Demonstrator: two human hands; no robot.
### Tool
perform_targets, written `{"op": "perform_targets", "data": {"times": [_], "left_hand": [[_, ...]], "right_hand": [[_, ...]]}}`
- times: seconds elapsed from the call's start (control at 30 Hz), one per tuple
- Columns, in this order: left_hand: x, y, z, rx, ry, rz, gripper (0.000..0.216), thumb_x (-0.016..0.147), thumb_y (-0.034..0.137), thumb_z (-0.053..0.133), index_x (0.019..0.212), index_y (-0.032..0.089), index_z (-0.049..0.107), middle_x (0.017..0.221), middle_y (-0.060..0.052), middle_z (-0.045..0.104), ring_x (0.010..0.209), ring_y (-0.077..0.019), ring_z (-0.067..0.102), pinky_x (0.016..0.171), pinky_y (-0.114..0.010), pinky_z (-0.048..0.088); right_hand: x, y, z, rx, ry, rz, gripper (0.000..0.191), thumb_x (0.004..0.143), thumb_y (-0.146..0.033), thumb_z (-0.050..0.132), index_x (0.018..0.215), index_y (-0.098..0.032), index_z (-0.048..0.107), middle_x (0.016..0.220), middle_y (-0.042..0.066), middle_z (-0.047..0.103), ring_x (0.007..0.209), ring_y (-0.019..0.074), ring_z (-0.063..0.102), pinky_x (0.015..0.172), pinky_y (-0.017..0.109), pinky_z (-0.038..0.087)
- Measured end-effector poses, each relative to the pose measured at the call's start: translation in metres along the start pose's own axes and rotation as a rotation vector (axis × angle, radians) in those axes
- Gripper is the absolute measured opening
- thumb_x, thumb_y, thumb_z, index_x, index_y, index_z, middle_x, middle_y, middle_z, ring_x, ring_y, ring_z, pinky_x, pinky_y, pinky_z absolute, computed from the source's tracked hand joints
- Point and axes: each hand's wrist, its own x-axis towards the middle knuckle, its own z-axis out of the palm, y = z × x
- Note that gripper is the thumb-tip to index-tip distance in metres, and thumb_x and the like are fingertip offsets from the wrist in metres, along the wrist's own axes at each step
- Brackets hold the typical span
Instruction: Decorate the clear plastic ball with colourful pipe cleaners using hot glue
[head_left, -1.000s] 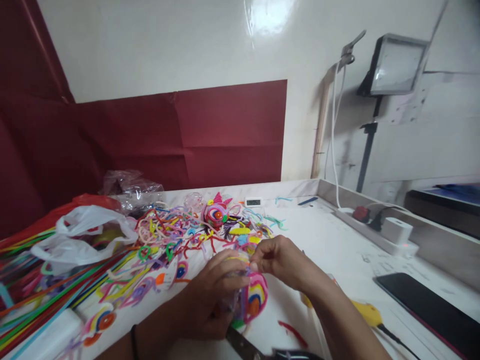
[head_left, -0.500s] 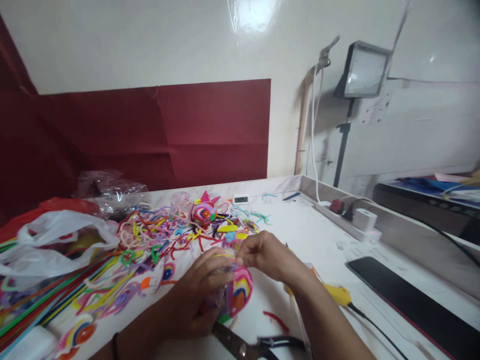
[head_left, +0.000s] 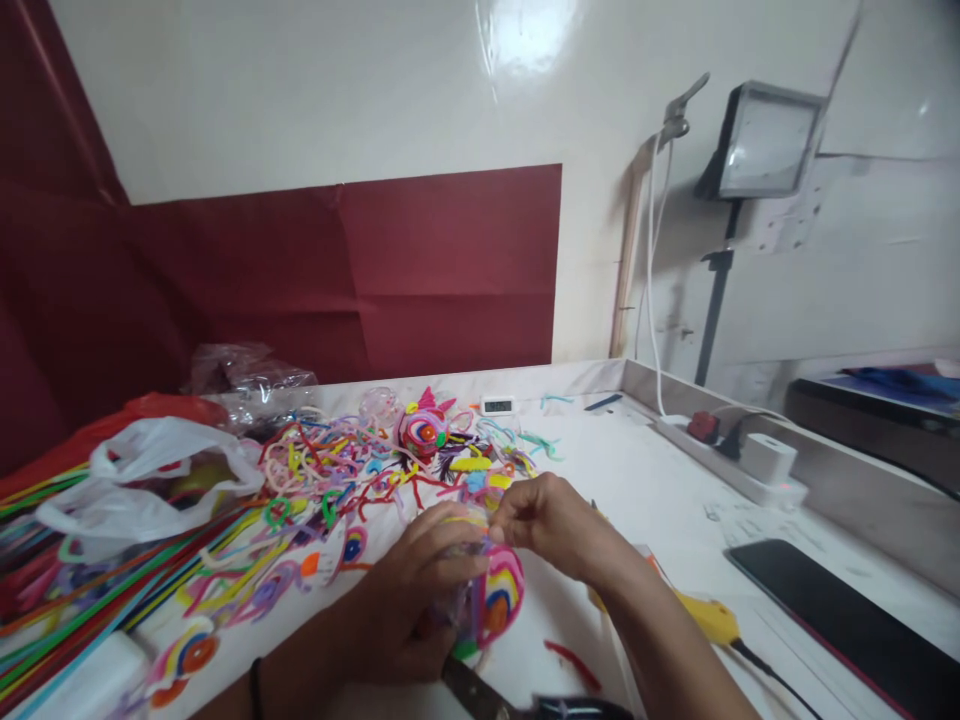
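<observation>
My left hand [head_left: 416,580] is wrapped round a clear craft ball [head_left: 501,600] covered on its right side with curved pink, yellow, white and blue pipe cleaners and an orange spot. At the ball's top edge, my right hand [head_left: 536,512] has thumb and fingers pinched together; what lies between them is too small to make out. Scissors [head_left: 480,690] with black handles lie below the left hand, partly cut off by the frame. Close by is a short red pipe cleaner piece [head_left: 574,665]. A yellow glue gun [head_left: 709,618] is partly hidden by my right forearm.
A finished-looking pipe cleaner fish [head_left: 422,428] stands among a heap of pipe cleaner scraps [head_left: 315,460]. Long pipe cleaners and a white plastic bag [head_left: 161,490] lie left. A small digital clock [head_left: 497,406], power strip [head_left: 720,465] and black phone [head_left: 832,610] are farther right.
The whole view has shifted, so everything sits a little farther right and slightly lower. Both hands keep nearly the same hold on the ball.
</observation>
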Motion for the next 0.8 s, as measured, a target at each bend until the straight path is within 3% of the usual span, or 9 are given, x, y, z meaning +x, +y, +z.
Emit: {"op": "perform_targets", "data": {"times": [0.8], "left_hand": [[-0.0021, 0.0014, 0.0015, -0.001, -0.01, -0.022, 0.054, 0.09, 0.033, 0.048, 0.143, 0.024, 0.037, 0.137, -0.015, 0.05, 0.137, -0.0344, 0.038, 0.112, -0.063, 0.03]], "right_hand": [[0.0008, 0.0066, 0.0003, -0.03, -0.012, -0.03, 0.011, 0.068, -0.017, 0.065, 0.065, -0.012, 0.074, 0.061, 0.004, 0.069, 0.056, 0.0126, 0.053, 0.055, 0.022, 0.042]]}}
